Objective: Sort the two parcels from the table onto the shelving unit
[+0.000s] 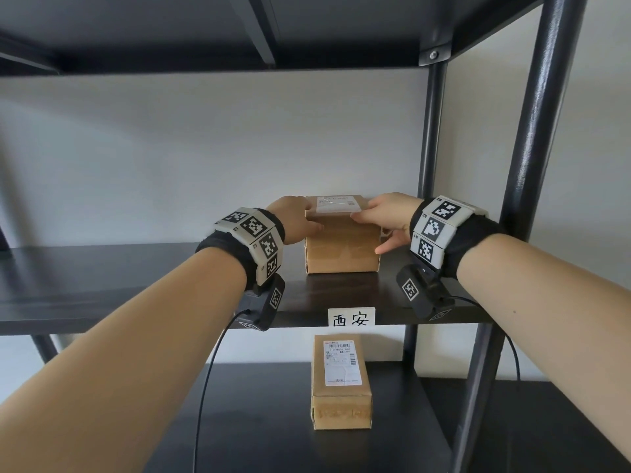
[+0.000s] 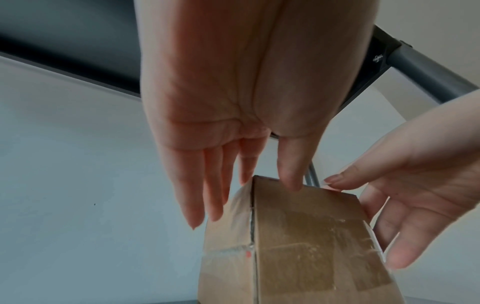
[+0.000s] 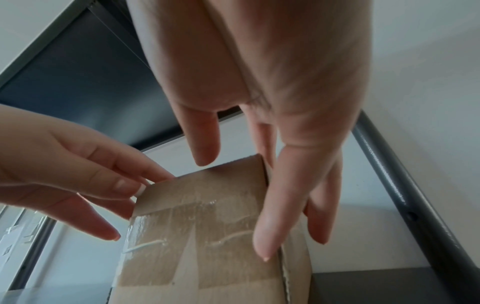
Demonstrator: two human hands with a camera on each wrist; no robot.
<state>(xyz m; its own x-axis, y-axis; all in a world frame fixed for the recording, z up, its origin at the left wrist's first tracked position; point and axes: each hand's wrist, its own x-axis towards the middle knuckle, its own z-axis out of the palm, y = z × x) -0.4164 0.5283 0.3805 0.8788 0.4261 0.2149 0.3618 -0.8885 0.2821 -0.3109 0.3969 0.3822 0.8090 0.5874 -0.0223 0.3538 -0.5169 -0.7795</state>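
A brown cardboard parcel [image 1: 341, 245] with a white shipping label on top stands on the middle shelf board [image 1: 136, 285] of the black shelving unit. My left hand [image 1: 300, 223] lies against its left side, fingers straight and thumb at the top front edge. My right hand [image 1: 379, 223] mirrors it on the right side. In the left wrist view the left hand [image 2: 244, 181] flanks the taped parcel [image 2: 306, 246]. In the right wrist view the right hand [image 3: 249, 197] flanks the parcel [image 3: 207, 246]. A second, longer parcel [image 1: 341, 380] lies on the lower shelf [image 1: 239, 421].
A white tag with handwritten characters [image 1: 351, 317] hangs on the middle shelf's front edge. Black upright posts [image 1: 539, 165] stand just right of my right wrist. The upper shelf [image 1: 205, 29] is overhead. The middle shelf stretches bare to the left.
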